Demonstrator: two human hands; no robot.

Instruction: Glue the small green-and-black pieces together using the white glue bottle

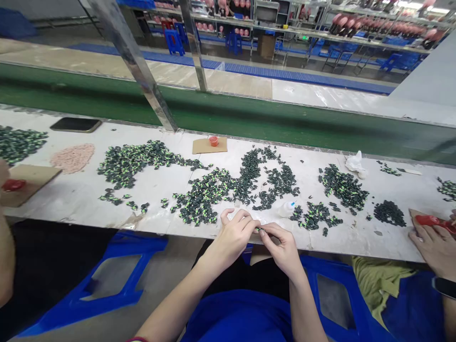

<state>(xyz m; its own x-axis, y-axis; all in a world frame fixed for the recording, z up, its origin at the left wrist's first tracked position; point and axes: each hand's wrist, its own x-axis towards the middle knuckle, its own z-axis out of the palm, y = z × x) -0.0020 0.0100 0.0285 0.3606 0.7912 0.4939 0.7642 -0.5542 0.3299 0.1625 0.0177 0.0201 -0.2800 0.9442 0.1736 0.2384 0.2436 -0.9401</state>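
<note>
My left hand [237, 233] and my right hand [282, 246] meet at the table's near edge, fingertips together. Between them they pinch a small dark piece [258, 229] with a bit of green on it; its shape is mostly hidden by the fingers. Just beyond my left hand lies a pile of black-and-green pieces [199, 202]. Farther up, small plain black pieces [251, 166] are heaped. A white bottle with a blue tip [286, 209] lies beyond my right hand. Another group of black-and-green pieces [315, 216] is to its right.
A red pot [213, 141] sits on cardboard [199, 146] at the table's back. A phone [76, 124], pink pieces [73, 157] and crumpled white tissue [355, 164] also lie there. A metal post [142, 71] rises behind. Other people's hands show at both sides; blue stools stand below.
</note>
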